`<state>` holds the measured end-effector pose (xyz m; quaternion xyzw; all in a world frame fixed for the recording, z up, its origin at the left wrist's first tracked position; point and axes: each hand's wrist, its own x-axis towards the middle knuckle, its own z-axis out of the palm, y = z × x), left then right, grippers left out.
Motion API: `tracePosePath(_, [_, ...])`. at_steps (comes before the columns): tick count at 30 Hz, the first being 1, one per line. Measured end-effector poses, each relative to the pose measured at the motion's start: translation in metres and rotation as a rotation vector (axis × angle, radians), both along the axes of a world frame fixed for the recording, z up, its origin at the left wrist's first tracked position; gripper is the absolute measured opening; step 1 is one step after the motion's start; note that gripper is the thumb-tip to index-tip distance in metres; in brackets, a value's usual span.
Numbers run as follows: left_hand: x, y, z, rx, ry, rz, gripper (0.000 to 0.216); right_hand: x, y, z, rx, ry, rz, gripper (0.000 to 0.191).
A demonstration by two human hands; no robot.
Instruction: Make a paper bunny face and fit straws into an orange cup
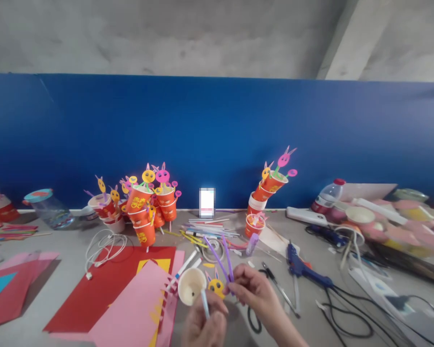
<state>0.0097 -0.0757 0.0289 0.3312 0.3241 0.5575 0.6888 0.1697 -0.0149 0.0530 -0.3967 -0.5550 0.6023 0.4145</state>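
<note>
Near the table's front, my left hand [207, 322] is closed around a short pale-blue stick [205, 303] whose kind I cannot make out. My right hand [255, 291] pinches purple pipe cleaners [228, 262], which spread upward in a V. Just beyond my left hand stands a paper cup [191, 284], its open mouth towards me and a small dark spot inside. A yellow paper bunny face [216, 287] with pink ears lies between the cup and my right hand. A black loop handle [253, 322] shows partly below my right wrist.
Red cups with paper bunny faces [141, 205] stand stacked at centre left; another stack [256, 205] leans at right. Pink paper [130, 308] covers red sheets at left. A blue glue gun [305, 267] with looping cables lies right. A lit phone [207, 202] stands against the blue partition [217, 130].
</note>
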Motion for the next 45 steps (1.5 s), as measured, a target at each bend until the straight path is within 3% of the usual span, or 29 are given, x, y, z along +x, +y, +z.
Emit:
tracePosePath(3, [-0.004,0.008,0.016,0.058,0.158,0.276,0.038,-0.002,-0.025,0.000,0.000,0.022,-0.016,0.040])
tracePosePath(8, [-0.007,0.020,0.033,0.047,0.256,0.171,0.040,-0.013,-0.038,-0.006,-0.040,0.028,0.046,0.042])
tracePosePath(14, [-0.008,0.021,0.030,-0.086,0.170,0.109,0.036,-0.016,-0.038,-0.011,-0.133,0.083,0.126,0.044])
tracePosePath(30, [-0.006,0.016,0.040,-0.125,0.161,-0.005,0.038,-0.018,-0.035,-0.019,-0.195,0.145,0.151,0.049])
tracePosePath(33, [-0.007,0.014,0.037,-0.101,0.189,-0.014,0.035,-0.015,-0.033,-0.016,-0.129,0.113,0.175,0.047])
tracePosePath(39, [-0.011,0.016,0.039,-0.100,0.198,0.029,0.032,0.000,-0.012,0.005,0.159,0.007,0.079,0.044])
tracePosePath(42, [-0.012,0.017,0.042,-0.080,0.222,0.005,0.032,-0.001,0.001,0.012,0.100,0.110,0.114,0.049])
tracePosePath(45, [-0.011,0.017,0.042,-0.072,0.238,-0.069,0.032,-0.010,0.007,0.014,0.024,0.118,0.111,0.039])
